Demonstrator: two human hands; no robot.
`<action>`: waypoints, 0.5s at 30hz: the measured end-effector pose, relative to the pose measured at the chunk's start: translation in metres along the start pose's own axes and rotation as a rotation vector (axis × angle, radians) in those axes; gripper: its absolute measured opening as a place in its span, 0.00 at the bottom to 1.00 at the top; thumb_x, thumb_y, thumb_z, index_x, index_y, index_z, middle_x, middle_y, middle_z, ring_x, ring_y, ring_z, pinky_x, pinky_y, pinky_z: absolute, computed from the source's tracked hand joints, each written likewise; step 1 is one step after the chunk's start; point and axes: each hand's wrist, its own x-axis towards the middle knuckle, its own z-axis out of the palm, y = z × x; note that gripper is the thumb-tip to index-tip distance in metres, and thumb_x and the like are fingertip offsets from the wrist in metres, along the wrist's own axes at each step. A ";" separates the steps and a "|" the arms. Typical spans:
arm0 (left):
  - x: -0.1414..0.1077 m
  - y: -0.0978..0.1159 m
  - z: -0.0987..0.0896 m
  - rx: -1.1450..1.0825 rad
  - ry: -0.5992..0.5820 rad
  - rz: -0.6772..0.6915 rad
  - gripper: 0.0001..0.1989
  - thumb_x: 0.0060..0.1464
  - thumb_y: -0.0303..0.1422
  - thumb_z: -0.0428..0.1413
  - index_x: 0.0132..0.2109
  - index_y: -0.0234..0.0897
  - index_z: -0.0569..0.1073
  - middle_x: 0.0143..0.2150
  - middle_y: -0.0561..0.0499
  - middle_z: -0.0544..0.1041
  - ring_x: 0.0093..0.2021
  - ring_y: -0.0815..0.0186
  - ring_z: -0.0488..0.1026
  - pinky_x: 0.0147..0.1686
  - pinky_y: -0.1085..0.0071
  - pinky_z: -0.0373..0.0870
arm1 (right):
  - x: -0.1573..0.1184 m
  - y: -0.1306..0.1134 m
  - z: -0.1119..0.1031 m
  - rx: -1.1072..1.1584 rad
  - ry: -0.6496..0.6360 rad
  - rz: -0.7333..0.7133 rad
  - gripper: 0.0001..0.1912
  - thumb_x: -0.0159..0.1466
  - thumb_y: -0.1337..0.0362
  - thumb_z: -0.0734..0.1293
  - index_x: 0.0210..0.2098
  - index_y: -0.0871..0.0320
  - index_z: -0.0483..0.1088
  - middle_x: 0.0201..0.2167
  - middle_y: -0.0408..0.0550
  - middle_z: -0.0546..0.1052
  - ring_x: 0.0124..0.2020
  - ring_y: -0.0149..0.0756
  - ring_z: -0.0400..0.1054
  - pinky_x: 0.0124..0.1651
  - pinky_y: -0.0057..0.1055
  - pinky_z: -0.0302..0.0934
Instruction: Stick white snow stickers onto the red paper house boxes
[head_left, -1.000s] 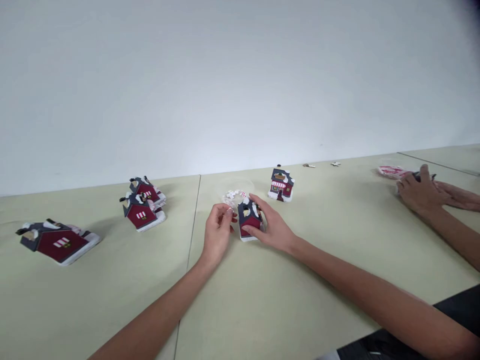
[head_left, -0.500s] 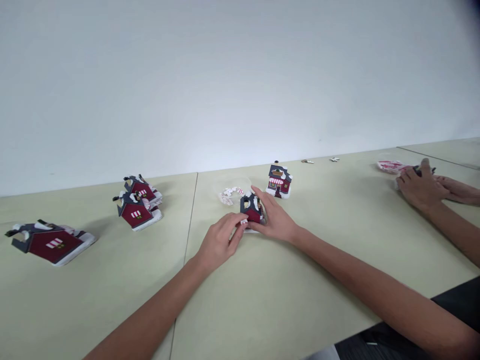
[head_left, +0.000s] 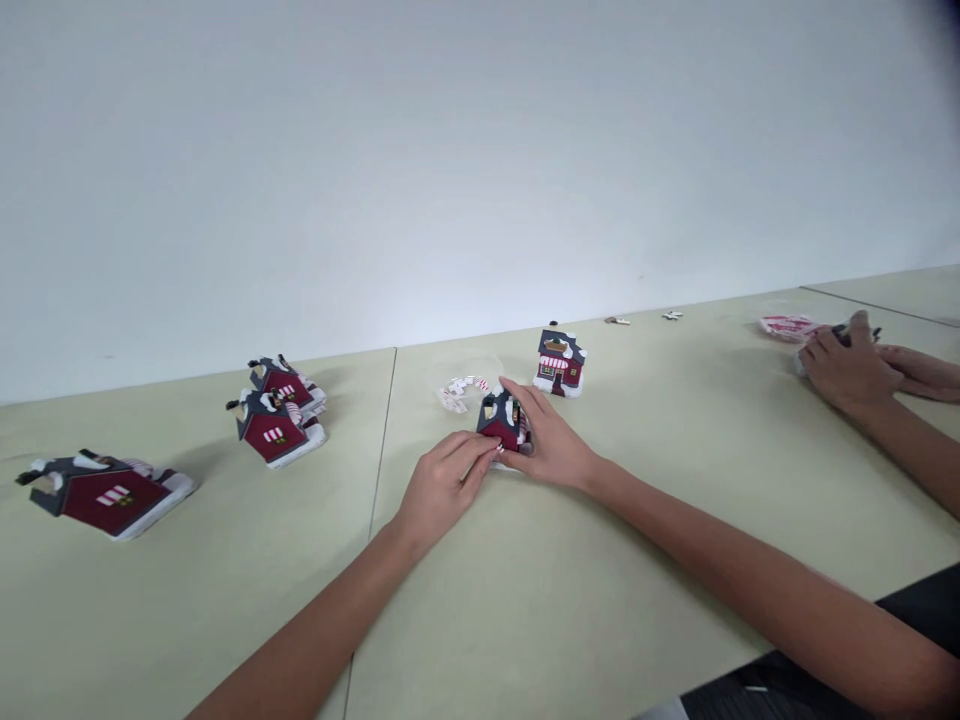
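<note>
Small red toy house (head_left: 498, 430) at lower centre of the frame, grasped between both hands on the counter (head_left: 225, 610): left hand (head_left: 444, 487) with fingertips on its near corner, right hand (head_left: 549, 442) wrapped round its far side. Probably light and stiff but fragile at the white roof trim (head_left: 512, 408), so safest held low on the sides, clear of the thin red-and-white pieces (head_left: 459, 395) just beside it.

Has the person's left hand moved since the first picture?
Yes: the left hand has shifted right, closer to the striped-awning miniature house, and its fingers now lie across the front of the red miniature house.
</note>
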 end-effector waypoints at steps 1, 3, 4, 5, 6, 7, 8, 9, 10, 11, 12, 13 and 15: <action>0.000 0.000 0.000 0.009 -0.007 -0.025 0.09 0.65 0.28 0.52 0.49 0.39 0.75 0.43 0.47 0.79 0.44 0.66 0.76 0.39 0.71 0.75 | 0.000 0.000 0.000 0.009 -0.002 0.000 0.51 0.60 0.49 0.71 0.73 0.49 0.41 0.67 0.56 0.59 0.66 0.52 0.57 0.65 0.53 0.58; 0.000 0.002 0.000 0.020 -0.030 -0.097 0.07 0.65 0.30 0.53 0.48 0.39 0.74 0.42 0.49 0.79 0.40 0.67 0.76 0.34 0.74 0.74 | -0.001 0.001 0.000 0.023 -0.014 0.002 0.53 0.60 0.46 0.72 0.73 0.49 0.39 0.69 0.56 0.56 0.68 0.53 0.54 0.66 0.53 0.56; 0.000 0.003 0.000 0.020 -0.036 -0.135 0.06 0.65 0.31 0.53 0.47 0.39 0.73 0.42 0.50 0.79 0.39 0.68 0.76 0.31 0.75 0.72 | -0.001 0.001 0.001 0.026 -0.024 0.005 0.53 0.59 0.45 0.72 0.73 0.49 0.38 0.70 0.56 0.56 0.69 0.53 0.53 0.67 0.53 0.56; 0.000 0.004 0.000 0.017 -0.040 -0.170 0.06 0.65 0.32 0.54 0.47 0.39 0.72 0.41 0.51 0.79 0.37 0.69 0.75 0.29 0.76 0.71 | -0.001 0.002 0.001 0.026 -0.033 0.010 0.54 0.59 0.45 0.71 0.73 0.49 0.38 0.70 0.56 0.56 0.69 0.53 0.53 0.67 0.54 0.56; 0.001 0.005 0.000 0.012 -0.040 -0.197 0.05 0.65 0.32 0.54 0.46 0.39 0.72 0.41 0.51 0.79 0.36 0.70 0.75 0.28 0.76 0.70 | -0.001 0.002 0.000 0.025 -0.040 0.016 0.54 0.59 0.44 0.71 0.73 0.49 0.38 0.70 0.56 0.56 0.69 0.54 0.53 0.67 0.54 0.56; 0.001 0.006 0.000 0.004 -0.040 -0.216 0.05 0.64 0.33 0.54 0.45 0.39 0.72 0.41 0.52 0.78 0.35 0.70 0.74 0.28 0.77 0.69 | -0.001 0.002 0.000 0.024 -0.044 0.022 0.54 0.60 0.44 0.71 0.73 0.49 0.38 0.70 0.57 0.56 0.69 0.54 0.54 0.66 0.54 0.56; 0.002 0.007 0.000 -0.006 -0.040 -0.228 0.04 0.64 0.33 0.54 0.44 0.39 0.72 0.40 0.52 0.79 0.34 0.71 0.73 0.27 0.77 0.68 | -0.001 0.002 0.000 0.024 -0.045 0.026 0.54 0.59 0.43 0.71 0.73 0.50 0.39 0.70 0.57 0.56 0.69 0.55 0.54 0.66 0.55 0.56; 0.003 0.007 0.000 -0.017 -0.042 -0.235 0.04 0.64 0.33 0.54 0.43 0.39 0.73 0.40 0.53 0.79 0.34 0.71 0.73 0.28 0.77 0.68 | -0.001 0.002 0.000 0.024 -0.043 0.027 0.53 0.59 0.43 0.71 0.73 0.50 0.39 0.70 0.57 0.56 0.69 0.55 0.53 0.66 0.55 0.56; 0.003 0.008 0.001 -0.029 -0.041 -0.241 0.05 0.64 0.33 0.54 0.42 0.39 0.73 0.40 0.53 0.79 0.34 0.71 0.73 0.28 0.77 0.68 | -0.001 0.002 0.000 0.023 -0.041 0.025 0.53 0.60 0.43 0.71 0.73 0.50 0.39 0.70 0.57 0.56 0.69 0.55 0.53 0.66 0.55 0.56; 0.003 0.008 0.001 -0.041 -0.036 -0.247 0.05 0.64 0.33 0.54 0.42 0.39 0.74 0.40 0.53 0.79 0.33 0.71 0.73 0.29 0.76 0.68 | -0.001 0.002 -0.001 0.021 -0.040 0.021 0.53 0.60 0.43 0.71 0.73 0.50 0.39 0.71 0.57 0.56 0.69 0.55 0.53 0.66 0.55 0.56; 0.004 0.008 0.002 -0.053 -0.028 -0.255 0.06 0.64 0.33 0.54 0.43 0.39 0.75 0.40 0.52 0.79 0.33 0.71 0.73 0.29 0.76 0.68 | -0.001 0.002 -0.001 0.018 -0.039 0.018 0.53 0.60 0.44 0.71 0.73 0.50 0.40 0.71 0.57 0.55 0.69 0.55 0.53 0.66 0.55 0.56; 0.004 0.008 0.002 -0.062 -0.019 -0.263 0.06 0.65 0.33 0.54 0.43 0.39 0.75 0.40 0.52 0.80 0.32 0.71 0.73 0.29 0.76 0.68 | -0.001 0.001 -0.001 0.015 -0.039 0.015 0.52 0.60 0.44 0.71 0.73 0.50 0.40 0.71 0.57 0.55 0.69 0.54 0.53 0.66 0.55 0.56; 0.004 0.007 0.003 -0.075 -0.013 -0.278 0.07 0.64 0.33 0.53 0.43 0.39 0.75 0.40 0.51 0.80 0.32 0.70 0.72 0.29 0.75 0.68 | -0.001 0.000 -0.002 0.009 -0.037 0.016 0.53 0.60 0.44 0.71 0.73 0.50 0.40 0.71 0.57 0.56 0.69 0.54 0.54 0.66 0.54 0.56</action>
